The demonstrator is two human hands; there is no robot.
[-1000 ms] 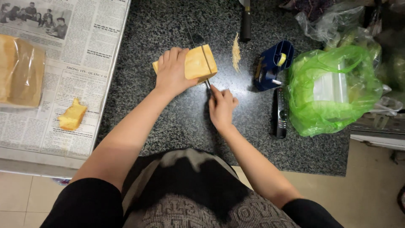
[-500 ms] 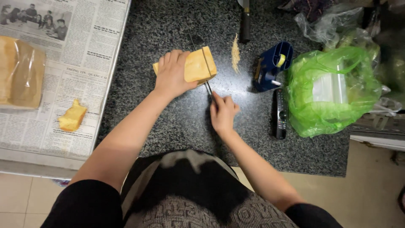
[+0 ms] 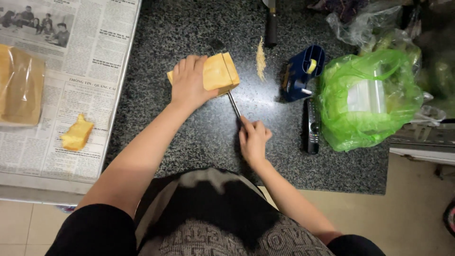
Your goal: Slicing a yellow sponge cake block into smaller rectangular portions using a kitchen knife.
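Note:
A yellow block, a loaf or sponge-like slab, lies on the dark speckled countertop. My left hand presses down on its left part and holds it steady. My right hand grips the handle of a knife. The thin blade runs up from that hand into a cut near the block's right end, with its dark tip showing beyond the block's far side.
A newspaper covers the left, bearing a small yellow chunk and a bagged loaf. Crumbs, a blue holder, a black remote, a green plastic bag and another knife lie right.
My right hand has drawn back toward me, pulling the knife through the block. My left hand stays pressed on the block.

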